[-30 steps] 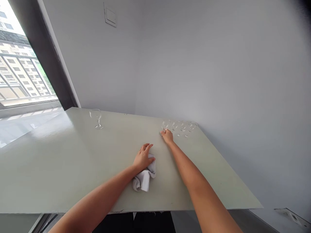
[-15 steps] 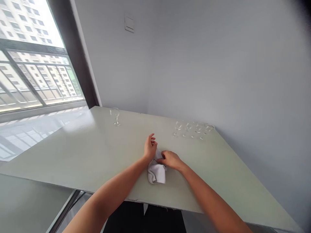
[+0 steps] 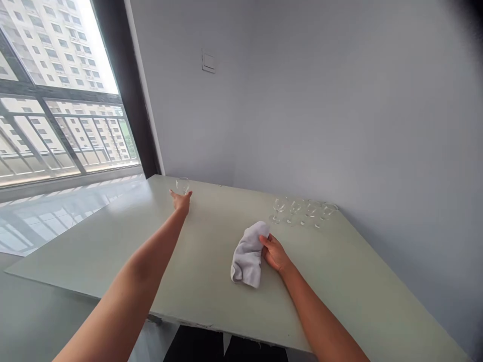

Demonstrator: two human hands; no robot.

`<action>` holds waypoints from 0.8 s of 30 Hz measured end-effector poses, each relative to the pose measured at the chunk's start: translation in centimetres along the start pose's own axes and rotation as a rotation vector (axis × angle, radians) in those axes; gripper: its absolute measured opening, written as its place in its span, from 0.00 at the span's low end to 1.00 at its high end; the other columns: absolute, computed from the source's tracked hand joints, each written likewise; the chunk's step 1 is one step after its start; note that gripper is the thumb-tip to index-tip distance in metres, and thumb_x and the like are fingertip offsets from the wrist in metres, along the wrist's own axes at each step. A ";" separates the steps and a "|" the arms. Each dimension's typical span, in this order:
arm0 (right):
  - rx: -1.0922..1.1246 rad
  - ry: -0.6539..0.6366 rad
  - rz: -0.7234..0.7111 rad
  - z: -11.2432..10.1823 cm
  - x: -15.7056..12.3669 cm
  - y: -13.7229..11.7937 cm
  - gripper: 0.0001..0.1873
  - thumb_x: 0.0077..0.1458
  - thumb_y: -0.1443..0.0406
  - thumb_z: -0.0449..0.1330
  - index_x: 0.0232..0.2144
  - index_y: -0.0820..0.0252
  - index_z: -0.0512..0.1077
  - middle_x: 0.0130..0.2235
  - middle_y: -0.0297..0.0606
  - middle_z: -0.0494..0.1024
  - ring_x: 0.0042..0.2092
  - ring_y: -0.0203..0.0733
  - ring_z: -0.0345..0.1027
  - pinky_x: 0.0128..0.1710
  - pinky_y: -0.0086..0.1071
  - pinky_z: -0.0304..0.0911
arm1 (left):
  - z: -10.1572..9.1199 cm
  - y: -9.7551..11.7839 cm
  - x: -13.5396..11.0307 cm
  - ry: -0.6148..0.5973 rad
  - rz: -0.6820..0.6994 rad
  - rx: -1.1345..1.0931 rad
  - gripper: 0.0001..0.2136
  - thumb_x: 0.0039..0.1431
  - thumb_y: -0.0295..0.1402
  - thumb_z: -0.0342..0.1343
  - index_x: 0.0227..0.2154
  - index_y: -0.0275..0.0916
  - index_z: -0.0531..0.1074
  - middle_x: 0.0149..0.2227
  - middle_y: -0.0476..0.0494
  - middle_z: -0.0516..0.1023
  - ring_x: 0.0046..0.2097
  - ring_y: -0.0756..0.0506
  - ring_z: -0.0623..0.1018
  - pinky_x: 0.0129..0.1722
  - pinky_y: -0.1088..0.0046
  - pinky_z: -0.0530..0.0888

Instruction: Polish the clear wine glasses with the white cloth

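My left hand (image 3: 181,201) reaches across to the far left of the table, thumb and fingers spread. Just in front of it stands a clear stemmed glass (image 3: 182,184), its lower part hidden by the hand; whether they touch I cannot tell. My right hand (image 3: 275,253) pinches the edge of a crumpled white cloth (image 3: 247,256) between thumb and fingers, near the middle of the table. Beyond it, to the right, several similar stemmed glasses stand upright in a row, the leftmost glass (image 3: 279,205) closest to the cloth.
The pale table (image 3: 211,296) has its front edge close to my body. Grey walls (image 3: 339,100) meet behind it, with a light switch (image 3: 208,61) on one. On the left is a large window (image 3: 68,125) with railings outside.
My left hand has left the cloth and stretched forward and left to the lone glass. The cloth now lies more spread out, with my right hand still on it. The view has shifted slightly.
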State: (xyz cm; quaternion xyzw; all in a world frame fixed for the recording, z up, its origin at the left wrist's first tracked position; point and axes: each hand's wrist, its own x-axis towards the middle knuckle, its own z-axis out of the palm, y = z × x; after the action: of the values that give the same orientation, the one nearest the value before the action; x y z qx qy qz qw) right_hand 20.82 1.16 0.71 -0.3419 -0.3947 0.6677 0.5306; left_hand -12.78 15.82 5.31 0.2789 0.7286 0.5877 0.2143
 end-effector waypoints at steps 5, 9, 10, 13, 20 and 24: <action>0.085 -0.020 0.035 -0.3 0.5 0.0 0.18 0.41 0.61 0.66 0.37 0.58 0.69 0.36 0.36 0.76 0.38 0.42 0.70 0.36 0.35 0.64 | 0.6 0.1 2.0 -0.132 0.054 -0.018 0.38 0.43 0.34 0.61 0.56 0.39 0.48 0.48 0.38 0.68 0.49 0.42 0.70 0.48 0.62 0.65; 0.067 -0.023 0.072 -0.4 0.6 0.1 0.21 0.37 0.62 0.68 0.37 0.60 0.69 0.34 0.37 0.76 0.35 0.42 0.70 0.37 0.35 0.64 | 1.0 0.2 1.9 -0.180 0.077 -0.020 0.26 0.46 0.34 0.58 0.48 0.35 0.57 0.41 0.41 0.70 0.43 0.46 0.72 0.44 0.66 0.67; 0.062 -0.008 0.076 -0.4 0.6 0.1 0.22 0.35 0.63 0.69 0.36 0.60 0.70 0.33 0.36 0.76 0.34 0.41 0.70 0.37 0.35 0.64 | 1.2 0.3 1.4 -0.189 0.090 -0.017 0.24 0.46 0.34 0.58 0.46 0.35 0.58 0.40 0.42 0.71 0.41 0.47 0.72 0.43 0.67 0.68; 0.052 0.096 0.055 -0.2 0.7 0.3 0.22 0.30 0.66 0.70 0.33 0.59 0.69 0.30 0.32 0.75 0.31 0.40 0.69 0.35 0.35 0.65 | 1.8 0.3 -1.6 -0.246 0.165 -0.017 0.22 0.44 0.33 0.59 0.43 0.36 0.59 0.36 0.45 0.71 0.37 0.49 0.72 0.40 0.71 0.68; 0.094 0.414 0.048 -0.9 0.6 -0.3 0.18 0.26 0.68 0.68 0.25 0.57 0.67 0.22 0.31 0.72 0.25 0.40 0.65 0.27 0.36 0.64 | 2.9 -1.0 -14.6 -0.560 0.529 0.189 0.24 0.48 0.34 0.54 0.49 0.43 0.55 0.40 0.48 0.72 0.33 0.50 0.71 0.36 0.70 0.68; 0.108 0.377 -0.063 -0.7 -0.2 -1.7 0.12 0.33 0.65 0.66 0.24 0.56 0.68 0.24 0.31 0.72 0.26 0.39 0.65 0.29 0.34 0.64 | 2.2 -1.8 -19.4 -0.635 0.817 0.361 0.31 0.50 0.35 0.53 0.56 0.45 0.48 0.43 0.47 0.70 0.43 0.46 0.70 0.46 0.65 0.64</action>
State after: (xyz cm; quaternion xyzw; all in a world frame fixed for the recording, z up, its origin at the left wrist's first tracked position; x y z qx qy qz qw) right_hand 22.18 1.26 1.93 -0.4195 -0.2623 0.5949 0.6335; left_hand 2.98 4.39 2.76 0.7352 0.5498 0.3755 0.1269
